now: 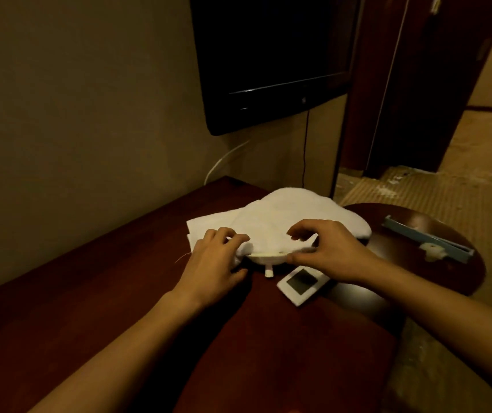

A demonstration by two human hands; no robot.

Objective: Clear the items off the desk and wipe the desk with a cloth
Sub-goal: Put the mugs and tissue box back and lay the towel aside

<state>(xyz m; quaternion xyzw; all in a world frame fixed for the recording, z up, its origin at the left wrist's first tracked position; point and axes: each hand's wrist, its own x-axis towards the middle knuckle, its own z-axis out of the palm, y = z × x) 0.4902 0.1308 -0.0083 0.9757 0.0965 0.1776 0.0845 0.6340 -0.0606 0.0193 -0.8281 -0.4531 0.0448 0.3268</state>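
Cloth (277, 217) lies under both hands (left hand (215, 260) gripping its edge).

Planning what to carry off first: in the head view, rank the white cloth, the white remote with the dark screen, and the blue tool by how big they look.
1. White cloth, clearly largest.
2. Blue tool, though it lies farther off, so unsure.
3. White remote, partly hidden under the right hand.

No readable text; small mark on TV (271, 61) bezel too blurred
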